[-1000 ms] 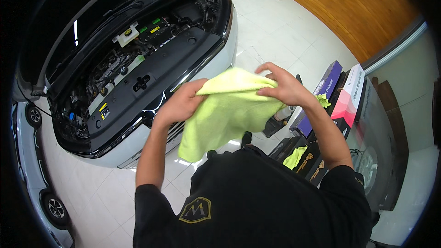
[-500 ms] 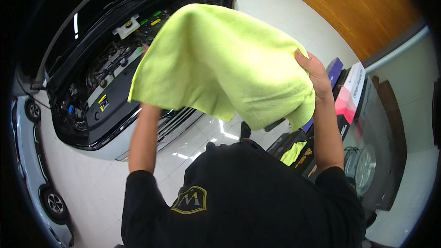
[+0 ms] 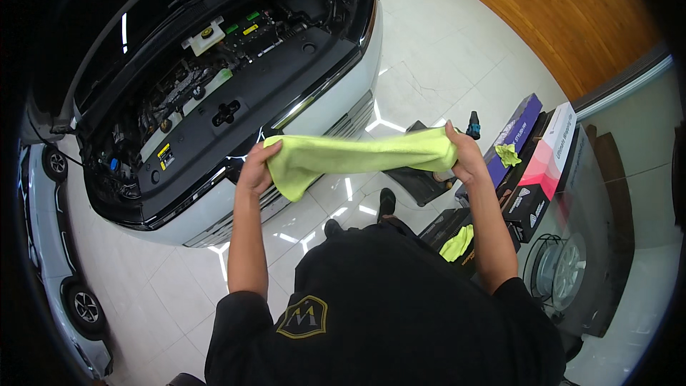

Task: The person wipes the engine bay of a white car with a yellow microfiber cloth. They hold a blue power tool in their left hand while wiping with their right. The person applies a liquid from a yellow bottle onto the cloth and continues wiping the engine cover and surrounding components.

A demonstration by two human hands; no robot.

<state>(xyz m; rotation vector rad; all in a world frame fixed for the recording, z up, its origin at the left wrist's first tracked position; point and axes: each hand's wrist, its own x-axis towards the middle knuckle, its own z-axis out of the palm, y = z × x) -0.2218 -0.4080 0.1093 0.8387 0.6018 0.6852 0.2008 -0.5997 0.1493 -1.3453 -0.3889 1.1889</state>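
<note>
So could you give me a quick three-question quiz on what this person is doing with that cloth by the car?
1. True or false: the yellow-green microfibre cloth is held stretched between the left hand and the right hand.
2. Multiple choice: the bonnet of the white car is A) shut, B) open, C) removed and lying on the floor.
3. Fill in: a second, smaller yellow-green cloth lies on the long ____ cardboard box.

Key:
1. True; each hand has a grip on one end.
2. B; the engine bay is on show.
3. Purple.
</note>
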